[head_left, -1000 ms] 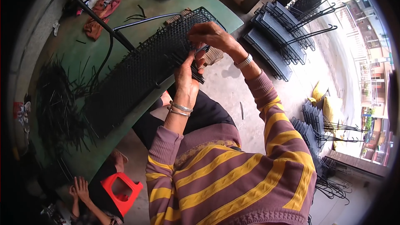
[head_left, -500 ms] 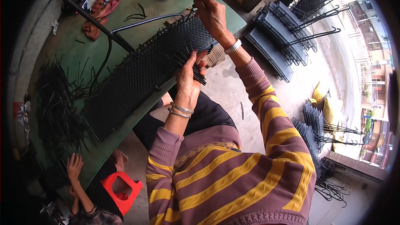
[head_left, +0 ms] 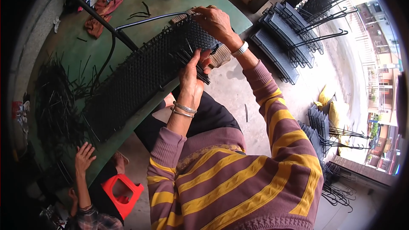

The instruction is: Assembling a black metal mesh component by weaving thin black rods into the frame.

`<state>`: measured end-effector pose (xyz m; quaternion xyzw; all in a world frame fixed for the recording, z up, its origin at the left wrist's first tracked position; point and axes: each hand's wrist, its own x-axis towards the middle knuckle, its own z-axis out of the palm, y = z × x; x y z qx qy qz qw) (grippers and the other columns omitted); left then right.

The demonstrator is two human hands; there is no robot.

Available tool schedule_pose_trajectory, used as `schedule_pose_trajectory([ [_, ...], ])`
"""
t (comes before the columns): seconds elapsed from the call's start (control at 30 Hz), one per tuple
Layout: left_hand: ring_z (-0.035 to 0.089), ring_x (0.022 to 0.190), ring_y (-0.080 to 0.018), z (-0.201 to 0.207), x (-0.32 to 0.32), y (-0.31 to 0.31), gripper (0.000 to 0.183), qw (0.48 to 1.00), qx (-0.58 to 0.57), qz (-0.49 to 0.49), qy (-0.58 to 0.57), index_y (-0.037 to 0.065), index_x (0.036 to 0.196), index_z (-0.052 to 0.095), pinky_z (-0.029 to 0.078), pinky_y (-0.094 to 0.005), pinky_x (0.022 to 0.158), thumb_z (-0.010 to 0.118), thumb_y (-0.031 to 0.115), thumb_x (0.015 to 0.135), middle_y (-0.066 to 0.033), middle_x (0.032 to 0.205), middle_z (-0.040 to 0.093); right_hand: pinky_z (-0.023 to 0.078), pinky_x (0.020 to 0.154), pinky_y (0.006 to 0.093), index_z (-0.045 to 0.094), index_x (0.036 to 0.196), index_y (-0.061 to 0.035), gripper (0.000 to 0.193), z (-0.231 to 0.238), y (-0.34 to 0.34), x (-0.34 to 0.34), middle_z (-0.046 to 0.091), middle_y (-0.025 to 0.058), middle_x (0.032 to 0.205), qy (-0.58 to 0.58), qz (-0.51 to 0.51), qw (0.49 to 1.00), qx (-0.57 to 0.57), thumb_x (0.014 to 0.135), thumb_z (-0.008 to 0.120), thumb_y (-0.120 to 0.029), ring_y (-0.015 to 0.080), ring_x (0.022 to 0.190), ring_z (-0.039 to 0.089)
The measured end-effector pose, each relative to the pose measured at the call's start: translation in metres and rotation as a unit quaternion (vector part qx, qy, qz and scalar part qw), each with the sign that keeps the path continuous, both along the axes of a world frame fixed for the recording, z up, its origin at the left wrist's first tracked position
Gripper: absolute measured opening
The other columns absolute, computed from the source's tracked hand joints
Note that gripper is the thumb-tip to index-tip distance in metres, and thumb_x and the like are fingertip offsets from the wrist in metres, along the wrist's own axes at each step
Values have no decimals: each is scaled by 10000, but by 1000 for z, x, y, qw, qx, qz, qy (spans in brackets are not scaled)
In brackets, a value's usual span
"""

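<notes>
A long black mesh panel (head_left: 128, 76) lies slantwise on the green table, with a dark bent metal rod (head_left: 149, 20) along its far side. My left hand (head_left: 191, 81) is closed round a bundle of thin black strips (head_left: 202, 73), which fan out over the panel's near edge. At the panel's far right corner, my right hand (head_left: 215, 23) has its fingers pinched together against the edge. Whatever sits between those fingertips is too small to make out.
A tangled heap of black strips (head_left: 57, 106) covers the table's left side. Beside it is a co-worker's hand (head_left: 84, 156), near a red plastic stool (head_left: 122, 196). Crumpled cloths (head_left: 100, 23) lie at the far left. Black mesh racks with hooked rods (head_left: 283, 38) stand on the floor at right.
My right hand has come down and slightly nearer to the panel's corner edge. The left hand stays almost in place with its strips. The co-worker's hand has shifted right and nearer to the table edge.
</notes>
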<state>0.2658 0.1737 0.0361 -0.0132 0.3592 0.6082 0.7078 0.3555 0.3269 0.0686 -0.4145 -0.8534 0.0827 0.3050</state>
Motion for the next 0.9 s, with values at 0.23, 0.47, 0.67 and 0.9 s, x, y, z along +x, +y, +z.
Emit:
schedule_pose_trajectory([
  [0.23, 643, 780, -141, 10, 8, 0, 198, 999, 34, -5, 28, 114, 1079, 608, 397, -258, 549, 618, 228, 917, -58, 978, 703, 497, 636, 255, 625, 997, 11, 198, 17, -31, 25, 653, 23, 805, 128, 229, 885, -385, 894, 604, -156, 97, 692, 592],
  [0.47, 655, 773, -166, 19, 7, -1, 189, 998, -63, 14, -22, 166, 1092, 593, 439, -293, 565, 606, 247, 921, -38, 992, 700, 501, 588, 303, 598, 898, 1, 120, 34, -12, 29, 664, 93, 769, 178, 68, 952, -239, 848, 589, -107, 189, 667, 647],
  [0.67, 517, 616, -98, 4, 9, 3, 261, 999, -2, -38, 0, 169, 1120, 584, 399, -256, 554, 625, 321, 911, -31, 874, 650, 504, 548, 271, 572, 905, 3, 83, 9, 23, 7, 663, 105, 744, 222, 9, 974, 46, 879, 572, -76, 155, 589, 646],
  [0.9, 351, 534, -67, 5, 7, 1, 272, 999, -2, -26, -33, 135, 1117, 572, 308, -232, 515, 590, 336, 935, 18, 715, 511, 487, 613, 421, 581, 862, -29, 74, 11, 24, -4, 623, 180, 719, 219, 31, 975, -27, 851, 556, -97, 361, 661, 619],
])
